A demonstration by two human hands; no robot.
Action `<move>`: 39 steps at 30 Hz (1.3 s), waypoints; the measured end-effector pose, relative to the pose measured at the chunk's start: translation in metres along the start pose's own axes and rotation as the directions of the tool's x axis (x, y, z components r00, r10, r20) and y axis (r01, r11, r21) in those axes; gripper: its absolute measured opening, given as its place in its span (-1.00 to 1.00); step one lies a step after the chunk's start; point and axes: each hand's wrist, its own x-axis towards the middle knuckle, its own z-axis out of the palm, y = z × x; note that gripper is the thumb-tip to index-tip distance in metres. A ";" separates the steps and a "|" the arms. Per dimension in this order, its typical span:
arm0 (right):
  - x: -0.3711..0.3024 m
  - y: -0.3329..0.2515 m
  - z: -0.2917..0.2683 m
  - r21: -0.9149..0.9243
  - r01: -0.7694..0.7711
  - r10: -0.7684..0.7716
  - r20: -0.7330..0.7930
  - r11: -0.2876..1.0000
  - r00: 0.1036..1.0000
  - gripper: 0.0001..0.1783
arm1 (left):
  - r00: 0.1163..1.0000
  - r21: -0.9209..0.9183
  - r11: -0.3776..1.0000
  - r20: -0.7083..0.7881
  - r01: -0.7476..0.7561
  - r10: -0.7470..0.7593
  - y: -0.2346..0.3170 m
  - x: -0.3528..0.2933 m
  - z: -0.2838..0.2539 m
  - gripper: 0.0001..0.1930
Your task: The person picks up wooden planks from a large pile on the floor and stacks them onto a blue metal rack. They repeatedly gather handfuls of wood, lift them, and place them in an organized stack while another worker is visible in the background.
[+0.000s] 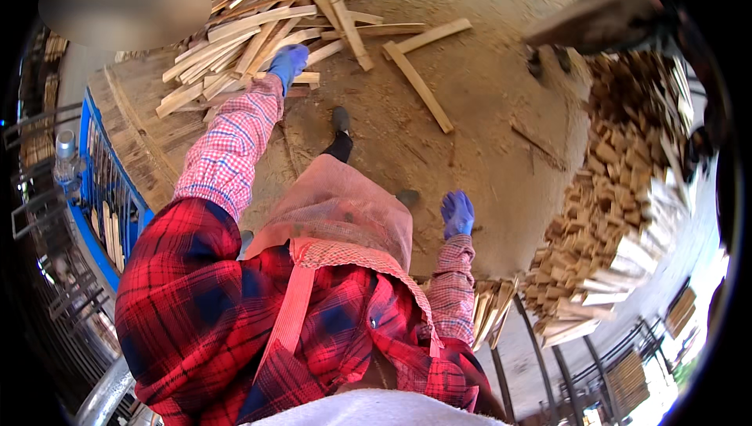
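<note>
My left hand [289, 63], in a blue-purple glove, reaches forward to the near edge of a heap of wooden slats [262, 19]. Its fingers curl down and close over a slat at the heap's edge; the fingertips are hidden. My right hand [457, 214], gloved the same way, hangs low over the floor on the right. It holds nothing, and its loosely bent fingers are slightly apart. Ahead of it, a loose slat [423, 89] lies at an angle on the floor, with another slat [439, 33] meeting its far end.
At the right, a long stack of cut wood pieces [595, 207] curves along the floor. A blue metal frame [117, 160] holding slats stands to the left. Another person's leg [603, 15] shows at the upper right. Sawdust covers the brown floor [501, 113]. Dark bars [540, 355] stand lower right.
</note>
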 end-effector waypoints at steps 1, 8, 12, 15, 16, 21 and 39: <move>0.017 0.006 0.006 -0.021 -0.050 0.049 -0.080 0.999 0.996 -0.76 | 0.985 -0.381 0.922 -0.124 0.065 -0.121 -0.001 0.004 -0.021 -0.78; 0.197 0.089 0.103 -0.458 -0.331 0.294 -0.153 0.825 0.944 -0.38 | 0.862 0.464 0.745 -0.086 0.479 -0.500 -0.181 0.092 -0.094 -0.70; 0.356 0.130 0.176 -0.389 -0.182 0.185 -0.031 0.903 0.982 -0.70 | 0.758 0.093 0.781 0.196 0.618 -0.623 -0.236 0.185 -0.048 -0.70; 0.443 0.129 0.259 -0.496 -0.024 0.019 -0.014 0.868 1.000 -0.54 | 0.713 -0.187 0.698 0.335 0.692 -0.616 -0.257 0.281 0.017 -0.82; 0.466 0.122 0.286 -0.849 0.123 -0.097 0.084 0.513 0.992 -0.44 | 0.796 -0.184 0.775 0.170 0.604 -0.580 -0.264 0.314 0.034 -0.75; 0.576 0.122 0.334 -0.884 0.246 -0.460 0.424 -0.397 0.780 -0.17 | 0.910 -0.258 0.893 -0.096 0.369 -0.404 -0.293 0.467 0.117 -0.37; 0.638 0.049 0.444 -0.340 0.271 -0.327 -0.119 0.901 0.938 -0.20 | 0.913 -0.038 0.947 0.283 0.318 -0.295 -0.262 0.271 0.062 -0.45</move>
